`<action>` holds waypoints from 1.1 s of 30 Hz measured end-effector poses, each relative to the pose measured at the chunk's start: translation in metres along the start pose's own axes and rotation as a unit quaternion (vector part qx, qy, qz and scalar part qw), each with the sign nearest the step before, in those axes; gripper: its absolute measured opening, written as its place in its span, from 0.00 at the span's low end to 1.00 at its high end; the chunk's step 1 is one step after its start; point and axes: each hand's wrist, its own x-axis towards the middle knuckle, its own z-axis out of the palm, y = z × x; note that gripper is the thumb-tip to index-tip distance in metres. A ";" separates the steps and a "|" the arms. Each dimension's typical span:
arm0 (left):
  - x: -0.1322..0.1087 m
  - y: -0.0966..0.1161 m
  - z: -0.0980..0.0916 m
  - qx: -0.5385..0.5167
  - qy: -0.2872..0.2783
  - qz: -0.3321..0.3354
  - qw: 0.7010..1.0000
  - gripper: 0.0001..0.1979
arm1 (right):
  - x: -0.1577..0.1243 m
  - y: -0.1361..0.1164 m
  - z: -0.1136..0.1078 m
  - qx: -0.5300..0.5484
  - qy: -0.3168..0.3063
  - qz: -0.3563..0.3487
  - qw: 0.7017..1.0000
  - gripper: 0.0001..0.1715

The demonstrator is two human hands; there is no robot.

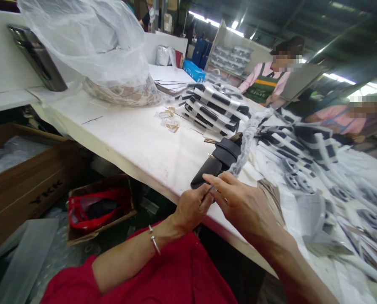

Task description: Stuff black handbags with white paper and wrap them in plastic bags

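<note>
At the near table edge, my left hand (194,207) is closed in a pinch, with a bracelet on its wrist. My right hand (242,202) meets it there, thumb and fingers drawn together at the same spot. A thin dark sliver shows between the fingertips; it is too small to name. Just beyond lies a black leather bag (207,171) with a wide band across it and gold-coloured metal fittings. My fingers overlap its near end, and I cannot tell whether they touch it. A strap wrapped in clear crinkled plastic (247,143) runs away from the bag's right side.
Stacked black goods wrapped in white strips (210,112) stand behind the bag, with small gold-coloured pieces (171,122) beside them. A big plastic bag (90,42) and a dark flask (38,59) are farther left. Cardboard boxes (33,181) sit below. Two co-workers (264,82) are across the table.
</note>
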 end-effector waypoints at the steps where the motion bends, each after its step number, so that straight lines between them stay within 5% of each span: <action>1: 0.000 0.000 0.000 -0.001 0.000 0.001 1.000 0.13 | 0.002 0.001 0.001 -0.017 -0.005 -0.008 1.000 0.14; 8: 0.005 0.004 -0.009 -0.194 -0.063 -0.046 0.978 0.16 | -0.001 0.027 0.010 0.096 0.049 -0.047 0.993 0.12; 14: 0.015 0.006 -0.024 -0.438 -0.210 -0.193 0.852 0.16 | -0.002 0.047 0.010 -0.027 0.083 -0.189 0.978 0.17; 18: 0.018 0.004 -0.028 -0.499 -0.242 -0.237 0.798 0.11 | -0.023 0.051 0.024 -0.125 0.069 -0.198 0.970 0.25; 20: 0.016 0.005 -0.026 -0.492 -0.233 -0.234 0.805 0.11 | -0.040 0.051 0.037 -0.108 0.098 -0.180 0.973 0.25; 24: 0.007 0.007 -0.016 -0.376 -0.166 -0.166 0.896 0.18 | -0.062 0.038 0.056 0.065 0.207 -0.015 0.976 0.11; 26: 0.004 0.008 -0.012 -0.309 -0.132 -0.126 0.933 0.18 | -0.060 0.023 0.062 0.209 0.207 0.146 0.944 0.09; 28: 0.002 0.007 -0.010 -0.264 -0.115 -0.100 0.952 0.18 | -0.050 0.007 0.068 0.358 0.165 0.275 0.877 0.18; 33: -0.003 0.002 -0.007 -0.231 -0.118 -0.095 0.961 0.21 | -0.019 -0.011 0.086 0.597 0.164 0.375 0.689 0.25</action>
